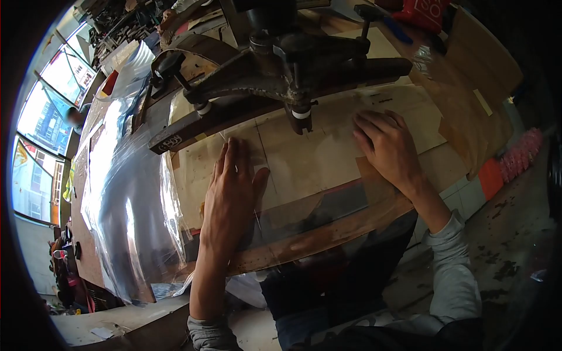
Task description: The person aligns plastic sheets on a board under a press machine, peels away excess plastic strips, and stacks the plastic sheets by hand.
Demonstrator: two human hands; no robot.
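Observation:
My left hand (232, 187) lies on a pale board (304, 158) under a clear sheet, its fingers pointing away from me and the thumb spread to the right. To the right, my right hand (387, 146) rests on the same board with its fingers bent and a little apart; nothing shows in it. A dark metal press head (301, 111) with a white-ringed tip hangs between and beyond my hands. Its long dark bar (193, 130) crosses the board behind my fingers. Thin lines mark the board near my left hand.
Clear plastic sheeting (129, 205) drapes over the left side. Brown paper (468, 111) lies at the right, near a red bag (422, 14). A pink fluffy brush (521, 153) is at far right. A wooden edge (310, 241) runs along the front.

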